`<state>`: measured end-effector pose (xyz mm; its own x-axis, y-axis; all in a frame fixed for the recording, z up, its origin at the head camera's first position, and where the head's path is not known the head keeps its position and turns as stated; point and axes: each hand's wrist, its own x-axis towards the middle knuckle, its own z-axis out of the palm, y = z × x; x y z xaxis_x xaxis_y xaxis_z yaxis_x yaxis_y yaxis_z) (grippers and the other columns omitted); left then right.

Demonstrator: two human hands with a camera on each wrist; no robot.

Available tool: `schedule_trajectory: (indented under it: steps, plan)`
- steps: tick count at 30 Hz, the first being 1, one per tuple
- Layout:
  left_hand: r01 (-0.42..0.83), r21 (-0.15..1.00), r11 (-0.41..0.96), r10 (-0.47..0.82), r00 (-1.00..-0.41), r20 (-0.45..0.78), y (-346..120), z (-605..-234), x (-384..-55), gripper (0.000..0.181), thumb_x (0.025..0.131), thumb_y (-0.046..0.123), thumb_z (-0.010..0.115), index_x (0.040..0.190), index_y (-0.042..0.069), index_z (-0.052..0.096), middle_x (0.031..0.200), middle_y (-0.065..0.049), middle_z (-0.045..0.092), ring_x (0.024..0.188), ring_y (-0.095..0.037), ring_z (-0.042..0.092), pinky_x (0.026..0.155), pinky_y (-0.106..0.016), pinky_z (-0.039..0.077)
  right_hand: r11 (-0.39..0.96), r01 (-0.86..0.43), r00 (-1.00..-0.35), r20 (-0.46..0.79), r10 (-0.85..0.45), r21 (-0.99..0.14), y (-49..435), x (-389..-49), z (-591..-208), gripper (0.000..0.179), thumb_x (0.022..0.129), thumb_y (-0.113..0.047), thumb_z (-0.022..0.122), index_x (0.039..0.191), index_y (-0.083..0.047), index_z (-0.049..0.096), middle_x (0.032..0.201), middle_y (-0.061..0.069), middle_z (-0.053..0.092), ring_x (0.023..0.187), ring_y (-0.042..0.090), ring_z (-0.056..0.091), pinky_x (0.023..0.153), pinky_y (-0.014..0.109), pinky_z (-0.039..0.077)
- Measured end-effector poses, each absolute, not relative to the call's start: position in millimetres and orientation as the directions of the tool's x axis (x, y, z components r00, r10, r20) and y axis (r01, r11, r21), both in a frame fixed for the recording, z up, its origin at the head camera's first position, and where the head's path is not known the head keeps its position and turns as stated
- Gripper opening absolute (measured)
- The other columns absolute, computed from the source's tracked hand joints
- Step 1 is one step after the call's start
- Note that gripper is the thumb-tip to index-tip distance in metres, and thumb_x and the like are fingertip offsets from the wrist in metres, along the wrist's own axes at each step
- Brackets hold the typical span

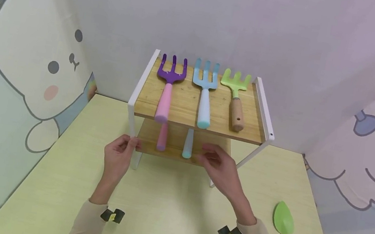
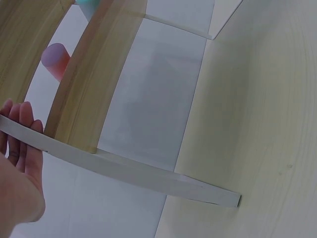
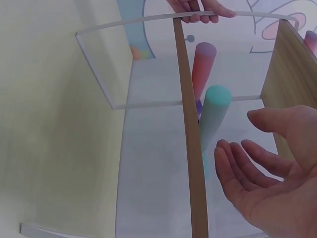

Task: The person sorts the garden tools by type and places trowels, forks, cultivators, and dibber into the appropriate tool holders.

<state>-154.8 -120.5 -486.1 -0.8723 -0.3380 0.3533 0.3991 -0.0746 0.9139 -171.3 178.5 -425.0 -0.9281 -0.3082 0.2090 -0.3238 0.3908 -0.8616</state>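
My left hand (image 1: 117,160) grips the white left front leg (image 2: 133,171) of a two-tier wooden rack, fingers wrapped behind it beside the lower shelf (image 1: 149,137). At that shelf's right end is my right hand (image 1: 222,170), fingers loosely bent and apart, holding nothing. Just left of it, a light blue handle with a teal end (image 3: 216,114) sticks out over the shelf edge. A pink handle (image 3: 203,69) lies farther left; the upper shelf hides most of both tools. On top lie a purple hand fork (image 1: 164,101), a light blue one (image 1: 205,107) and a green one with wooden handle (image 1: 237,114).
A green trowel with a wooden handle (image 1: 284,220) lies on the pale table (image 1: 165,211), right of the rack. Behind the rack stands a grey-white wall (image 1: 206,21). Panels with cartoon animals (image 1: 44,69) flank the table on both sides.
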Motion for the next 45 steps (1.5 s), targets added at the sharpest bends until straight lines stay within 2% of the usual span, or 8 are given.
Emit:
schedule_trajectory:
  steps: [7,15,23,33,39,45]
  plan:
    - [0.404,0.912,-0.073,-0.337,-0.871,0.359,-120.5,-486.1,-154.9,0.024,0.101,-0.002,0.063,0.082,-0.016,0.062,0.082,-0.019,0.073,0.07,-0.012,0.071,0.075,-0.021,0.06,0.373,-0.389,-0.905,0.274,-0.325,-0.842,188.1,-163.3,-433.0,0.033,0.097,-0.011,0.074,0.125,0.003,0.065,0.121,0.016,0.069,0.104,0.024,0.07,0.09,0.033,0.06]
    - [0.399,0.913,-0.084,-0.342,-0.872,0.35,-120.6,-484.4,-153.6,0.025,0.101,-0.002,0.063,0.081,-0.017,0.06,0.081,-0.016,0.073,0.07,-0.011,0.071,0.075,-0.02,0.06,0.355,-0.487,-0.862,0.375,-0.341,-0.798,199.7,-156.0,-442.8,0.031,0.094,-0.004,0.075,0.124,-0.003,0.066,0.117,0.009,0.071,0.101,0.018,0.07,0.089,0.028,0.059]
    - [0.398,0.912,-0.095,-0.342,-0.874,0.346,-120.6,-486.4,-154.9,0.024,0.099,-0.003,0.064,0.08,-0.017,0.06,0.081,-0.017,0.073,0.069,-0.012,0.071,0.074,-0.021,0.06,0.335,-0.544,-0.827,0.423,-0.371,-0.769,212.7,-148.9,-448.6,0.036,0.092,0.002,0.075,0.126,-0.006,0.066,0.111,0.006,0.07,0.099,0.016,0.068,0.088,0.025,0.058]
    - [0.386,0.92,-0.072,-0.341,-0.876,0.341,-120.1,-485.2,-154.3,0.024,0.1,-0.002,0.064,0.082,-0.016,0.061,0.081,-0.017,0.073,0.069,-0.012,0.071,0.074,-0.021,0.06,0.319,-0.602,-0.789,0.483,-0.379,-0.732,215.0,-127.5,-429.3,0.035,0.083,0.018,0.074,0.116,0.008,0.065,0.101,0.014,0.07,0.091,0.022,0.069,0.082,0.03,0.06]
    - [0.39,0.919,-0.062,-0.338,-0.875,0.348,-120.1,-485.7,-154.0,0.023,0.099,-0.002,0.065,0.082,-0.016,0.062,0.081,-0.009,0.073,0.069,-0.012,0.071,0.073,-0.022,0.06,0.33,-0.656,-0.752,0.549,-0.366,-0.678,223.4,-122.2,-433.1,0.039,0.078,0.02,0.075,0.114,0.006,0.067,0.102,0.007,0.07,0.088,0.024,0.069,0.083,0.024,0.058]
    - [0.4,0.914,-0.072,-0.335,-0.873,0.356,-120.2,-486.8,-154.3,0.023,0.1,-0.003,0.064,0.082,-0.016,0.061,0.081,-0.002,0.073,0.069,-0.012,0.071,0.073,-0.021,0.06,0.336,-0.666,-0.745,0.57,-0.347,-0.666,233.8,-118.6,-438.8,0.041,0.076,0.022,0.076,0.113,0.006,0.068,0.1,0.01,0.07,0.088,0.025,0.069,0.083,0.022,0.057]
